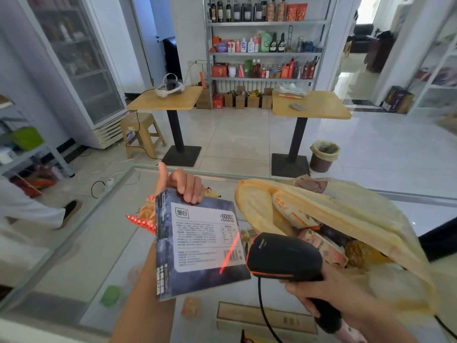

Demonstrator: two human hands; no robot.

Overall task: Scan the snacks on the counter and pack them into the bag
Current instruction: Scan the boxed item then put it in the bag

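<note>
The left hand [181,184] grips the dark blue box [197,243] by its top edge, fingers curled over the printed back and thumb raised; the box hangs tilted above the glass counter [99,243]. The right hand [319,293] is wrapped round the handle of the black barcode scanner [284,256], its head just beside the box's lower right corner; a red laser line [230,253] crosses the barcode there. A red snack packet [143,216] lies behind the box, partly hidden; bare glass spreads left towards the counter's edge. Right of the box, the yellowish plastic bag [346,214] gapes open, holding an orange-and-white packet [294,214] and several other wrapped snacks.
</note>
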